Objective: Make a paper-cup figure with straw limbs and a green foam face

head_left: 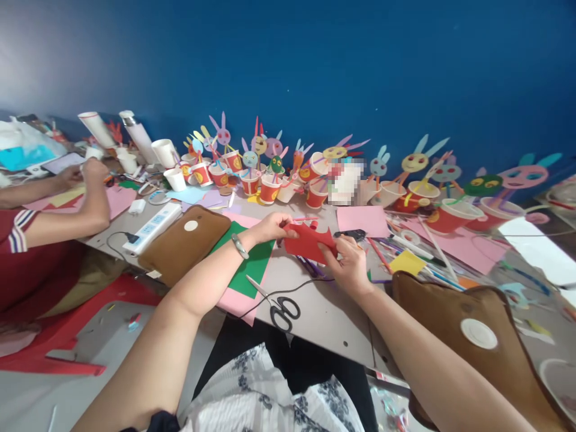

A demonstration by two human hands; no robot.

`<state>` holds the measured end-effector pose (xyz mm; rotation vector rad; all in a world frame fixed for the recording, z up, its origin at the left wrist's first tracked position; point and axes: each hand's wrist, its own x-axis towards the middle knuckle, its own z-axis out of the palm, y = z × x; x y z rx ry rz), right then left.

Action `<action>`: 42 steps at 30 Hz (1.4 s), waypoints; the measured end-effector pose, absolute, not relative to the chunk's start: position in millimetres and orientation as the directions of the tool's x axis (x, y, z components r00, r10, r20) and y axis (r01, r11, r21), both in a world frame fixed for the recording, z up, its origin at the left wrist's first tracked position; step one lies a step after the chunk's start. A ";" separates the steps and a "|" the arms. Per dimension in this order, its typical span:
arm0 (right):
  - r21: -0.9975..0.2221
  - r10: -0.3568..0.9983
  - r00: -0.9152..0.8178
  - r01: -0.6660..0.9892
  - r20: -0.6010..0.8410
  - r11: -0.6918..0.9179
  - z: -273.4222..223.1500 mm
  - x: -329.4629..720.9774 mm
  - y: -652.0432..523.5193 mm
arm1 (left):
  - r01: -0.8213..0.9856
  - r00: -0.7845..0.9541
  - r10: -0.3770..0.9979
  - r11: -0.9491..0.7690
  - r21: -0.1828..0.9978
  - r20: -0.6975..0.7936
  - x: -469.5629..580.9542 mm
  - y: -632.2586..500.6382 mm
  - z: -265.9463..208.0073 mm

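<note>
A piece of red paper [308, 243] is stretched between my two hands above the table. My left hand [272, 229], with a bracelet on its wrist, pinches the paper's left end. At the other end my right hand [351, 264] grips it between thumb and fingers. Below and to the left, scissors [284, 313] with black handles lie near the table's front edge, their blades pointing at a green sheet [245, 282]. Under that sheet is pink paper [246, 314]. Pens [312, 267] lie partly hidden beneath the red paper.
Paper cups [271, 189] with rabbit-like paper figures line the wall. Brown cushioned pads [180, 246] [450, 336] flank my arms; a power strip [155, 227] lies left. A co-worker's arm [90, 204] rests at the far left, beside a red stool [67, 336].
</note>
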<state>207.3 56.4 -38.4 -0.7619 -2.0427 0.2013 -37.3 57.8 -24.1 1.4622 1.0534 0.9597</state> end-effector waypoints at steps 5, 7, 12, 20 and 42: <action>-0.429 0.600 -0.368 0.450 0.710 0.784 -41.2 208.3 58.1 | 0.030 0.312 0.948 -0.081 0.996 0.068 -36.6 56.8 -21.8; -0.431 0.607 -0.370 0.457 0.703 0.778 -42.8 208.1 58.7 | 0.071 0.365 0.929 -0.087 0.994 0.056 -35.9 55.2 -19.9; -0.435 0.612 -0.350 0.465 0.709 0.771 -42.7 208.0 58.2 | 0.154 0.278 0.959 -0.098 0.983 0.052 -41.6 55.7 -14.8; -0.421 0.588 -0.358 0.444 0.726 0.791 -40.9 208.2 59.1 | 0.558 -0.287 0.950 0.061 0.828 0.124 -91.3 69.9 -12.6; -0.334 0.485 -0.413 0.387 0.771 0.860 -38.4 207.4 56.9 | 0.789 -0.596 0.801 0.575 0.216 0.044 -150.0 72.7 -24.4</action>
